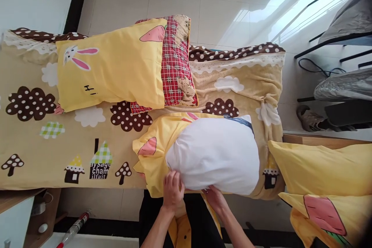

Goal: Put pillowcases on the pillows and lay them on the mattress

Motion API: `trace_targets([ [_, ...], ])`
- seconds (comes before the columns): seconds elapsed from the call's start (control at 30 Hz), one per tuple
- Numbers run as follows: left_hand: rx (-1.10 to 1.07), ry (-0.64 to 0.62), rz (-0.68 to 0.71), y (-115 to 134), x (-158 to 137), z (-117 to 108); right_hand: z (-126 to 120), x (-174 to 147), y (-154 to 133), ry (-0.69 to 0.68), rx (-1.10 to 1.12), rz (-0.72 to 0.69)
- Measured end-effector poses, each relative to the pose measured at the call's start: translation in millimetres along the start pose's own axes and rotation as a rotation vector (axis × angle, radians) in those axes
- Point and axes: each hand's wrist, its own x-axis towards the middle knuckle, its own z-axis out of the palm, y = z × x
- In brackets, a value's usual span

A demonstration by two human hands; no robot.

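Note:
A white pillow (217,155) lies on the bed in front of me, its left end tucked into a bunched yellow pillowcase (157,172) with a carrot print. My left hand (173,190) has its fingers curled closed on the pillowcase edge, where the case meets the pillow. At the pillow's near edge, my right hand (215,198) grips from below, some of its fingers hidden under the pillow. Farther back lies a yellow rabbit-print pillowcase (116,69), with a red plaid pillow (177,66) showing from its right end.
A beige patterned blanket (58,155) covers the bed. Yellow carrot-print bedding (322,166) rests at the right. A plastic bottle (76,225) is at the lower left beside a wooden cabinet (43,217). Black-framed chairs (345,27) stand on the tiled floor (221,4) at the right.

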Motion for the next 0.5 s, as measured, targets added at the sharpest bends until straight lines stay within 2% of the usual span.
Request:
trace_targets([
  [0.07, 0.059, -0.166, 0.141, 3.6, 13.1, -12.8, 12.7, 5.8, -14.1, 0.023, -0.034, -0.045],
  [0.17, 0.158, -0.371, 0.132, 7.5, 35.4, -27.4, 27.2, 2.7, -43.3, 0.157, -0.182, -0.147],
  [0.23, 0.221, -0.498, 0.114, 11.1, 46.3, -33.2, 33.2, 1.9, -65.6, 0.177, -0.357, -0.236],
  [0.37, 0.268, -0.740, 0.127, 25.0, 53.9, -35.9, 43.2, 15.7, -104.3, 0.019, -0.652, -0.386],
  [0.5, 0.206, -0.883, 0.169, 46.3, 53.8, -25.3, 57.1, 39.2, -130.8, -0.103, -0.804, -0.448],
])
